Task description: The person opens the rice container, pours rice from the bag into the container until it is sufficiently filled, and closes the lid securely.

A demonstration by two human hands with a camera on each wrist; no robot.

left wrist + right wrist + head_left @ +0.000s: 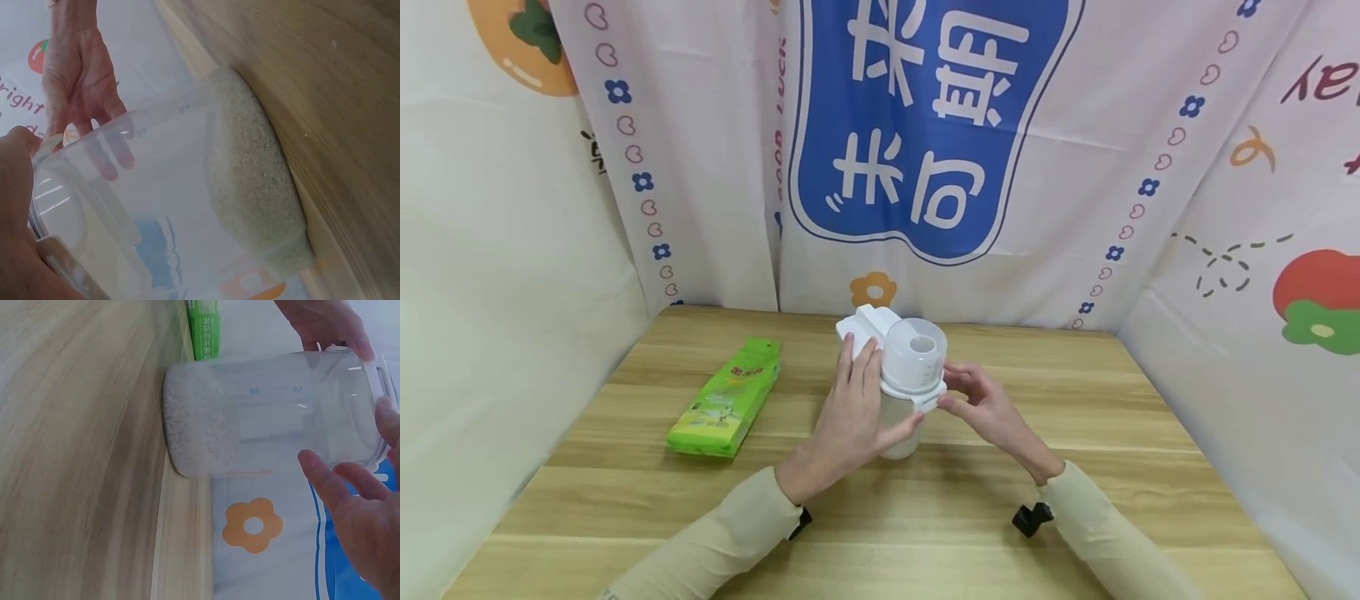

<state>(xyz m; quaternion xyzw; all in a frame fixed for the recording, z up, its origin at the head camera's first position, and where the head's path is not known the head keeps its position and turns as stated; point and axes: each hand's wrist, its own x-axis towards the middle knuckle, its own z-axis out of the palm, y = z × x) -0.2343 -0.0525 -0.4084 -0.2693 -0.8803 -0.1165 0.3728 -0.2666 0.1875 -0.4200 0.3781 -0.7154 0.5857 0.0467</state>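
Note:
A clear plastic storage container (898,446) stands upright on the table, with rice (250,175) in its bottom. On its white lid (863,323) sits a clear measuring cup (913,358), open side down. My left hand (850,412) rests over the lid's left side with the fingers nearly straight. Its thumb reaches across to the front edge, touching near a white tab (931,398). From the right, my right hand (988,408) holds the lid's rim, thumb at that tab and bent fingers behind. In the right wrist view, its fingertips (312,462) lie beside the container wall.
A green and yellow plastic packet (726,400) lies on the wooden table (1000,550), left of the container. Printed cloth walls (715,167) enclose the table at the back and both sides. Black wrist straps (1032,518) show at my cuffs.

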